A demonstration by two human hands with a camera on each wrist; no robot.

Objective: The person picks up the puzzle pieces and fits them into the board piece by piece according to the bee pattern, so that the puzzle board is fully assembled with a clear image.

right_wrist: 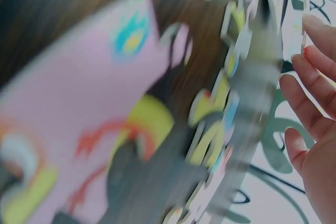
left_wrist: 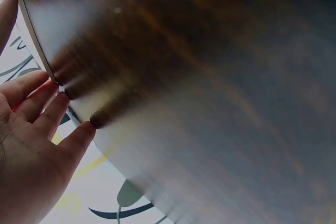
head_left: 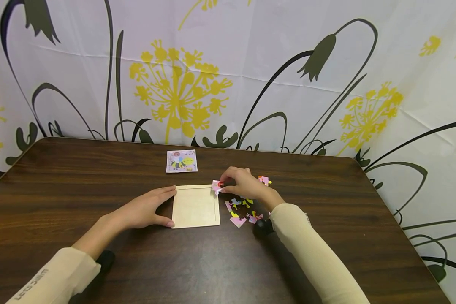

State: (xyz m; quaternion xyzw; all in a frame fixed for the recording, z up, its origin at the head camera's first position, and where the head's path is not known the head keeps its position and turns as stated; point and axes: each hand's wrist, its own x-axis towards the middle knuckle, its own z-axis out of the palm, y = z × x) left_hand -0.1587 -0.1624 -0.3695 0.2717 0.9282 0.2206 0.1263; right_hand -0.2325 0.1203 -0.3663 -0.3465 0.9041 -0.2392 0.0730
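Observation:
In the head view my left hand (head_left: 144, 209) lies beside a square wooden puzzle tray (head_left: 195, 207), with its fingers near the upper left corner and thumb near the lower left corner. The left wrist view shows those fingers fairly straight, their tips on the tabletop. My right hand (head_left: 243, 183) pinches a pink jigsaw piece (head_left: 215, 187) over the tray's upper right corner. Thin and edge-on, that piece also shows between the fingers in the right wrist view. Loose jigsaw pieces (head_left: 237, 221) in pink, yellow and black lie right of the tray, partly under my right forearm.
Behind the tray, a square picture card (head_left: 181, 161) with a bee lies on the dark wooden table (head_left: 99, 169). One more jigsaw piece (head_left: 264, 180) sits beyond my right wrist. A flower-patterned cloth (head_left: 258, 63) hangs along the table's far edge.

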